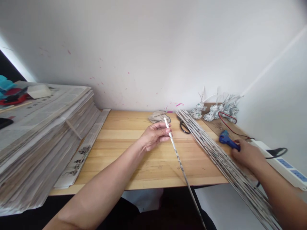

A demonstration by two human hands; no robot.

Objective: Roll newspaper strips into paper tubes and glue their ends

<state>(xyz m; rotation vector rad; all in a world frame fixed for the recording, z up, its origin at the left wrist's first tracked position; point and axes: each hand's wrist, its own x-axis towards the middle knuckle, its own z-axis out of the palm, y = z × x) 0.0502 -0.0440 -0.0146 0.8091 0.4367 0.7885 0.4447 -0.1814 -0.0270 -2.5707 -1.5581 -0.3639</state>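
My left hand (157, 135) pinches a thin rolled newspaper stick (178, 156) close to its white upper end. The stick slants down to the right, past the table's front edge and out of the frame. At the right, my right hand (249, 155) is closed around the handle of a blue glue gun (226, 139), whose nozzle end points left. Between the hands lies a long bundle of newspaper sticks (211, 148), reaching over the front edge. Black scissor handles (184, 127) show beside the bundle, partly covered by it. Behind my left fingers rests a crumpled beige cloth (157, 116).
A tall stack of newspapers (79, 118) stands at the left, with folded paper strips (83, 156) beside it. Several woven paper pieces (212, 111) sit on cardboard at the back right. A white power strip (285, 167) with a black plug lies along the right wall.
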